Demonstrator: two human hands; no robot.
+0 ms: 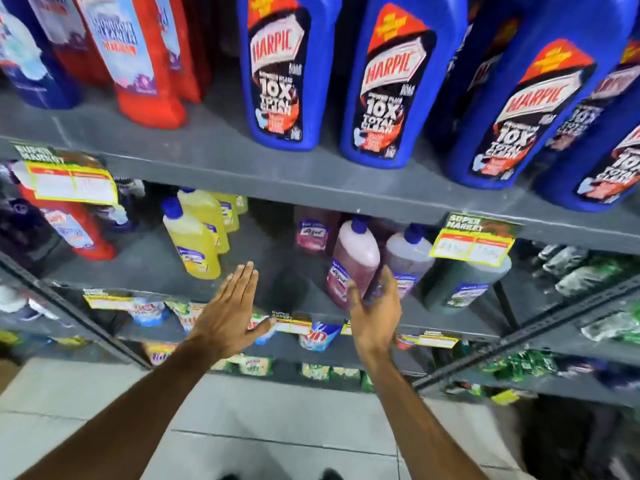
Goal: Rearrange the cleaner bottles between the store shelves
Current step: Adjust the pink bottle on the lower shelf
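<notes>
I see both hands reaching toward the middle shelf [242, 289]. My left hand [230, 313] is flat, fingers spread, its grip released, with the yellow bottle [194, 237] at its 11 o'clock. My right hand [375, 311] has its grip curled around the base of the pink cleaner bottle [351, 261], which leans at its 12 o'clock. Blue Harpic bottles [280, 71] stand on the upper shelf [207, 157].
</notes>
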